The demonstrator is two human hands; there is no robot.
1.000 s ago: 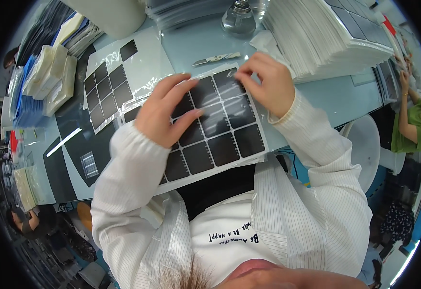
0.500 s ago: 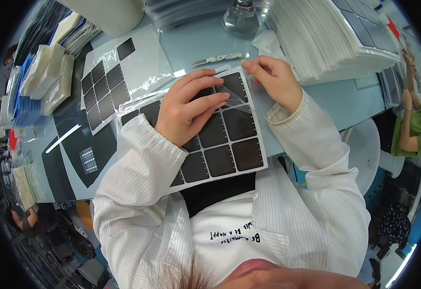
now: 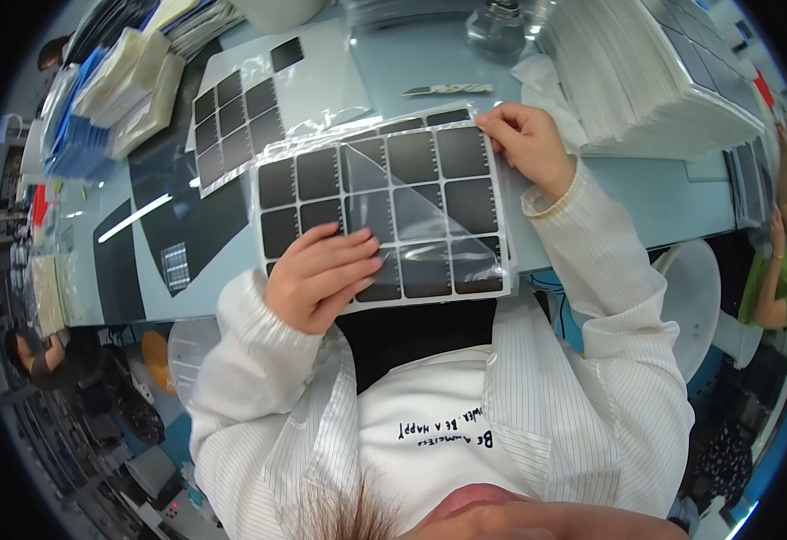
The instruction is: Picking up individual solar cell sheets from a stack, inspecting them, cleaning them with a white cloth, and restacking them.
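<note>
A white sheet (image 3: 398,245) of dark rounded-corner square stickers lies in front of me on the desk. My right hand (image 3: 526,146) pinches its far right corner. A transparent film (image 3: 416,220) is partly lifted from the sheet and folded back along a diagonal. Its loose part runs down to my left hand (image 3: 321,277), whose fingers are closed on it over the near left part of the sheet. The fingertips' exact grip on the film is partly hidden. A cutter knife (image 3: 448,90) with a patterned handle rests beyond the sheet.
To the left lie a partly used sticker sheet (image 3: 237,117) and dark sheets (image 3: 191,216). Stacked packets (image 3: 128,85) stand at the far left, a tall pile of sheets (image 3: 632,81) at the far right. A glass bottle (image 3: 498,31) and crumpled tissue (image 3: 544,90) sit nearby.
My left hand has moved toward me and left, pulling the film from the far right corner across the sheet. My right hand now pinches the sheet's corner. The whole view has shifted slightly.
</note>
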